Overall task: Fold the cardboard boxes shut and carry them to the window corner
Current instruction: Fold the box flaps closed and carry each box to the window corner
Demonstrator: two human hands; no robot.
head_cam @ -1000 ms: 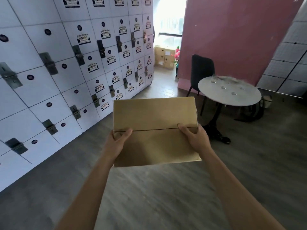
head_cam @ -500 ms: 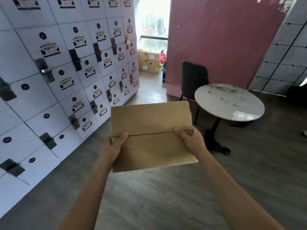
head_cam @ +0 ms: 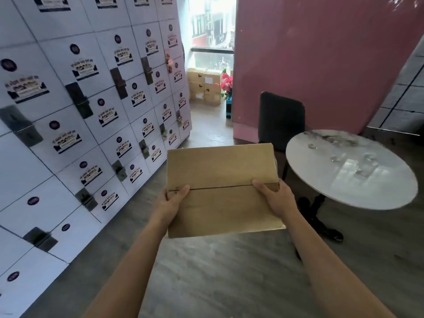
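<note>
Two bare forearms reach up from the bottom of the frame to a closed cardboard box [head_cam: 222,191] held in mid-air at centre frame, above the grey wood-look floor [head_cam: 218,271]. The left hand [head_cam: 171,204] grips its left edge and the right hand [head_cam: 274,198] its right edge, each thumb lying over the seam where the top flaps meet. Right of the box stands a round white surface [head_cam: 376,198] on a black pedestal, with a black chair [head_cam: 281,120] behind it against a pink wall [head_cam: 321,60]. White lockers [head_cam: 68,111] fill the left side. At upper centre, stacked cardboard boxes [head_cam: 204,88] and red flowers [head_cam: 226,82] sit below a bright window [head_cam: 213,26].
</note>
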